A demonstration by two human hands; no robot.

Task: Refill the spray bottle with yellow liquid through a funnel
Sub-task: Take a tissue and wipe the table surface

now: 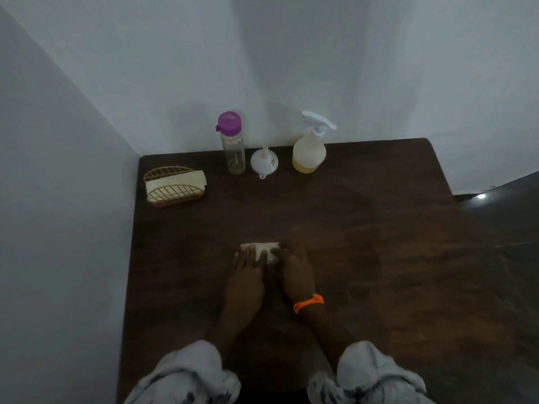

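Spray bottle (309,150) upright at table's (379,228) far edge, trigger head on, yellow liquid low in it. Funnel (264,161) inverted just left, then clear bottle (232,144), apparently empty. Near edge: left hand (248,269) flat-fingered, right hand (294,266) pressing a folded napkin (264,250); right fingers' curl unclear. Pouring seems done; wiping remains.

**Both hands on a tissue, bottles lined up at the back**

So both hands, left hand (248,265) and right hand (294,265), are pressing flat on a folded white tissue (264,249) on the dark wooden table (379,228). By the wall: clear bottle (232,142) with purple cap, white funnel (264,161) upside down, spray bottle (310,147) with yellow liquid low inside. Napkin holder (174,186) sits far left
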